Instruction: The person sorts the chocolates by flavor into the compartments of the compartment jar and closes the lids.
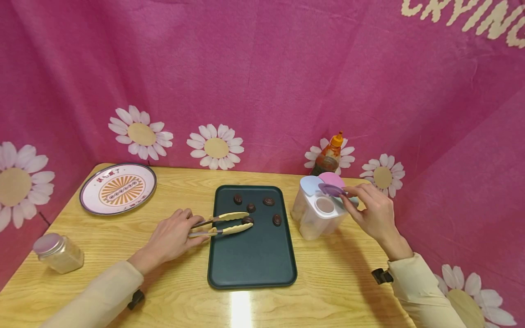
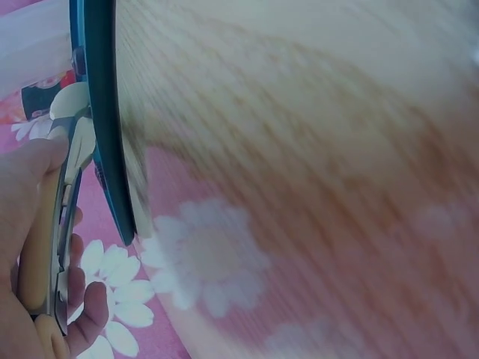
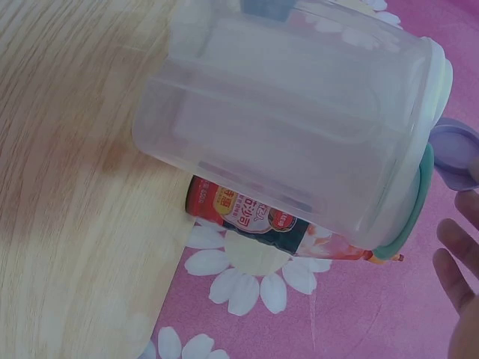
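My left hand grips a pair of tongs with pale tips, reaching in over the left side of a dark green tray. One brown chocolate lies between the tong tips, and several others, such as the oval chocolate, are spread over the tray's far half. To the tray's right stands a clear storage container with round coloured lids. My right hand pinches its purple lid, which is tilted up above a round opening. In the right wrist view, the purple lid shows beside my fingertips.
Behind the container stands a sauce bottle with an orange cap. A decorated plate lies at the back left of the table. At the left edge is a small jar with a pinkish lid. Pink flowered cloth hangs behind.
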